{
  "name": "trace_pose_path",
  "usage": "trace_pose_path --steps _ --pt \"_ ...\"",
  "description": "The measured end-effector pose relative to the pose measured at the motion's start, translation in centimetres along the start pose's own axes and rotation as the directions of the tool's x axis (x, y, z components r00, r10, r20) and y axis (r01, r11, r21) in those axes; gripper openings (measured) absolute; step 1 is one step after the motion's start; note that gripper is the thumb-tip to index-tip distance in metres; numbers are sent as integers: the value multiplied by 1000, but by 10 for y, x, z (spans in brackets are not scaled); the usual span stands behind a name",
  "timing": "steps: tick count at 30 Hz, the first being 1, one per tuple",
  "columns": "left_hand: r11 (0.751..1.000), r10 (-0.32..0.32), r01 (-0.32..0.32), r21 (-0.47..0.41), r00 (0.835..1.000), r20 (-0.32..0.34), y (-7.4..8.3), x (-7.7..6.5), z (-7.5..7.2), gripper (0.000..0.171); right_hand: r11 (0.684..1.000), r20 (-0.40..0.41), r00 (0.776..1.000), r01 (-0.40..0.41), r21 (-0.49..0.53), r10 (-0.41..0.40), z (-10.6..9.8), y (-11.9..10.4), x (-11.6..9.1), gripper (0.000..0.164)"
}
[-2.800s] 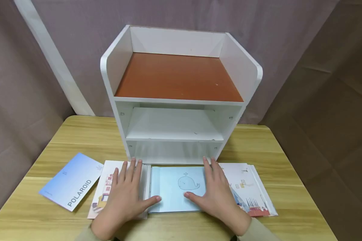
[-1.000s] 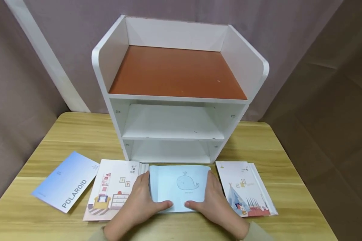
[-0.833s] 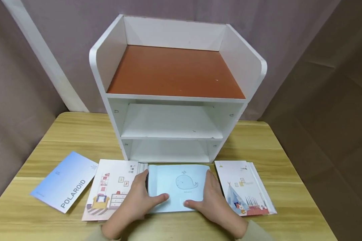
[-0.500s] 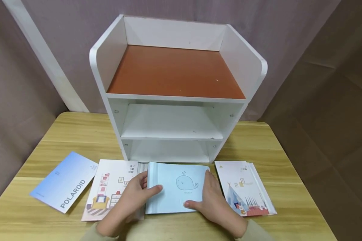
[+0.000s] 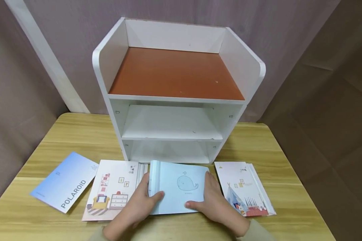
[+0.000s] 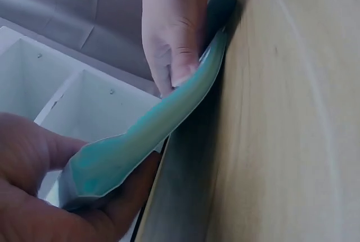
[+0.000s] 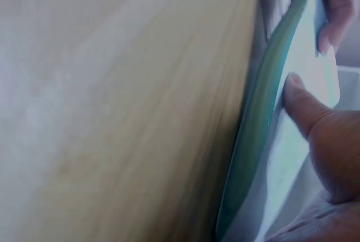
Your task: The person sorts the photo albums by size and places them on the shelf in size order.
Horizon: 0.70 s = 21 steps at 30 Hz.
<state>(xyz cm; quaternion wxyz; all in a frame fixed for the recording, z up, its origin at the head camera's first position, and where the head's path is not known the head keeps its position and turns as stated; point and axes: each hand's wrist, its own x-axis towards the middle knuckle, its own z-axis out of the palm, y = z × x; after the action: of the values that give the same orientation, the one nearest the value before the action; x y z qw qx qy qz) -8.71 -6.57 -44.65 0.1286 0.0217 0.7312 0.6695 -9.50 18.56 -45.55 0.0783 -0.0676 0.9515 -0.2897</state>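
Observation:
A light blue book (image 5: 175, 197) with a whale drawing on its cover lies in front of the shelf unit, its left end tipped up off the table. My left hand (image 5: 143, 201) grips that end, thumb on the cover and fingers beneath, as the left wrist view shows of the book's bowed pages (image 6: 146, 135). At the opposite end, my right hand (image 5: 214, 201) holds the right edge; its thumb presses on the cover, and its fingers run down the side. The right wrist view has the right thumb (image 7: 304, 104) on the cover near the page edge.
Behind the book stands a white shelf unit (image 5: 170, 97) with a reddish-brown top. A pinkish book (image 5: 108, 187) lies left of it, beside a blue POLAROID booklet (image 5: 64, 182). Another illustrated book (image 5: 244, 189) lies right on the wooden table (image 5: 277, 167).
Both hands, flat over the books at first, have closed in on the blue book's ends. The left hand has worked its fingers under the left end and raised it; the right hand stays put lately.

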Motion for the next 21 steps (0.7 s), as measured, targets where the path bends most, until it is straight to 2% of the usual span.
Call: trace_pose_path --steps 3,6,10,12,14,17,21 --pt "999 12 -13 -43 999 -30 2 -5 -1 68 994 -1 1000 12 107 -12 -5 3 -3 126" --pt "995 19 -25 -95 998 -62 4 -11 -2 63 985 -15 1000 5 170 -3 -9 4 -7 119" --pt "987 13 -30 -161 994 -107 10 -18 -5 51 961 -20 999 -37 272 44 -15 -1 -8 115" --pt "982 6 -29 -187 992 -123 12 -20 -6 47 917 -15 997 -60 394 72 -16 -4 -7 111" --pt "979 7 -34 -203 991 -134 14 -23 -8 44 854 -12 995 -78 514 98 -16 -6 -6 106" --pt "977 30 -62 -203 987 -158 15 -26 -10 44 765 -11 992 -89 637 125 -15 -9 -4 100" --pt "974 54 -96 -203 978 -204 14 -27 -15 43 721 -26 992 -74 689 127 -13 -12 -3 85"
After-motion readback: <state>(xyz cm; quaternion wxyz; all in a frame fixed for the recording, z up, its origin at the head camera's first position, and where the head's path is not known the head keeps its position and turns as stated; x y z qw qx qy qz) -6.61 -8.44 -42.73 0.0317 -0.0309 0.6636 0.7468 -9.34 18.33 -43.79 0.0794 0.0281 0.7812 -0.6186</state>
